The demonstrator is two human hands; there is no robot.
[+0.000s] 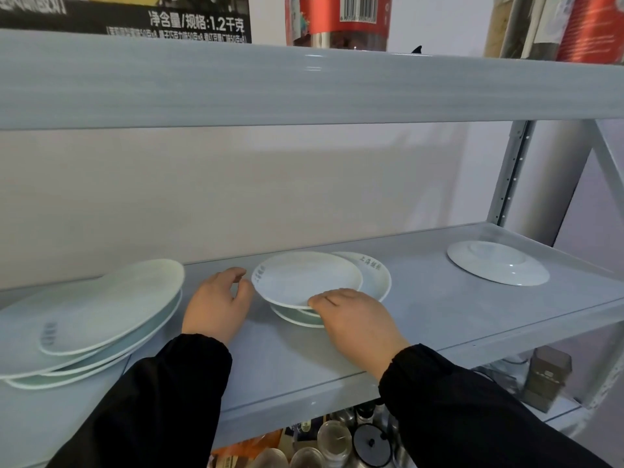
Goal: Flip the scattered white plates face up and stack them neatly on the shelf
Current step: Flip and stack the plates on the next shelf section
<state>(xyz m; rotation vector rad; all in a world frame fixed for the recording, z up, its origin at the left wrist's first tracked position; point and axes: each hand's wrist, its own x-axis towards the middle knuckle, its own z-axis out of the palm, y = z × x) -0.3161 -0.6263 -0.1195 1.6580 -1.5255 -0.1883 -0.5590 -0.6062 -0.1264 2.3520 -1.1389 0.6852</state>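
Plates half sorted, centre pile in your hands

Plates are what you're working, and you're midway by the look of it. At the left of the shelf sits a leaning stack of larger ones, face up but fanned and untidy, so that pile needs squaring. In the middle, the top plate lies face up on a small pile, with another plate poking out behind it to the right, off-centre. Far right, well apart from the rest, one lone plate rests face down, foot ring showing; that one's yet to be flipped and brought over.

Now your hands. Your right hand is on the near rim of the centre pile, fingers curled over the edge of the top plate and touching the one beneath, a light pinch on the rim. Your left hand sits just beside the pile's left edge, fingers loosely spread and curved toward it, whether touching I can't quite tell. Between them, you look set to nudge that pile straight.
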